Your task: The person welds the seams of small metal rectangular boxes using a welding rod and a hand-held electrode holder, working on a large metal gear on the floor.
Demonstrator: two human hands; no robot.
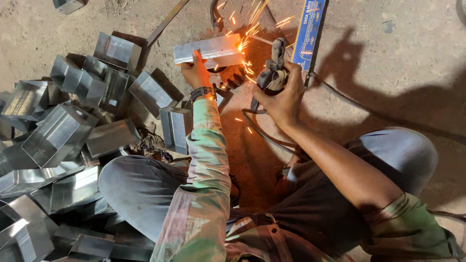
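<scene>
Sparks (252,22) fly from the right end of the metal piece (209,50) I am working on, a short length of bright rectangular steel tube lying on the dirt floor (398,53) at about twelve o'clock from my knees. My left hand (195,73) rests flat on that piece, fingers pressing its near edge to pin it down; I cannot tell whether the thumb hooks underneath. A dark wristwatch (203,92) sits on that wrist, just above a pale patterned sleeve (206,160).

My right hand (280,99), at about one o'clock, is clenched around the cloth-wrapped handle of a welding holder (273,73), its tip pointing up toward the glowing spot at the tube's right end. A dark cable (264,133) loops down from the handle toward my lap. Just beyond the right hand, a long blue box (306,34) lies on the floor, tilted, its upper end leaving the top of the picture.

From eight to eleven o'clock a loose heap of cut steel tube sections (58,136) covers the floor, shiny and tumbled at all angles, some touching my left knee (131,184). One upright section (175,127) stands just beside my left forearm. A thin flat steel strip (167,22) runs diagonally behind the piece I am holding.
</scene>
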